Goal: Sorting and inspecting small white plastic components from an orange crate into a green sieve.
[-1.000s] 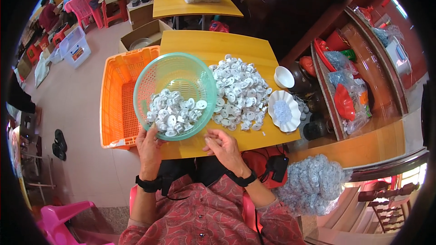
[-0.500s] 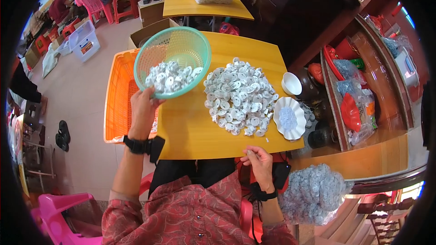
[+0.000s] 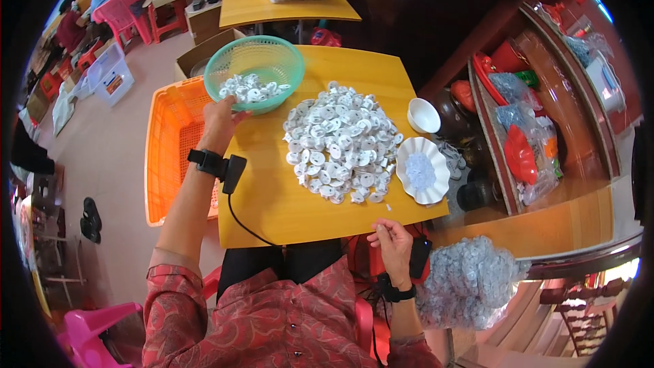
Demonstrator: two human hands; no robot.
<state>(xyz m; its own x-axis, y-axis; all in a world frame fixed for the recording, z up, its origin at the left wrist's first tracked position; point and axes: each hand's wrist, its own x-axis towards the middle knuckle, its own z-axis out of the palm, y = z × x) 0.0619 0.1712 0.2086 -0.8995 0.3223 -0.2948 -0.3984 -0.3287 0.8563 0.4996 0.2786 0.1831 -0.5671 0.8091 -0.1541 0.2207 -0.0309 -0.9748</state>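
Observation:
My left hand [image 3: 219,126] grips the near rim of a round green plastic basket [image 3: 283,68] at the far left of the yellow table [image 3: 255,215]. Small white plastic parts [image 3: 251,88], round with holes, lie inside it. A heap of the same white parts [image 3: 344,143] covers the middle of the table. At the front edge, my right hand [image 3: 395,249] is closed, thumb against fingers; whatever it pinches is too small to make out. Right of the heap, a white scalloped dish [image 3: 436,192] holds tiny pale clear pieces [image 3: 419,172].
An orange crate [image 3: 158,177] stands against the table's left side, with a cardboard box [image 3: 194,61] behind it. A white bowl [image 3: 424,116] sits near the right edge. A bag of grey-white parts [image 3: 470,283] is by my right arm. Other people sit farther back.
The green basket has come down and levelled out over the table's far left corner, my left hand still on its rim. My right hand has barely moved.

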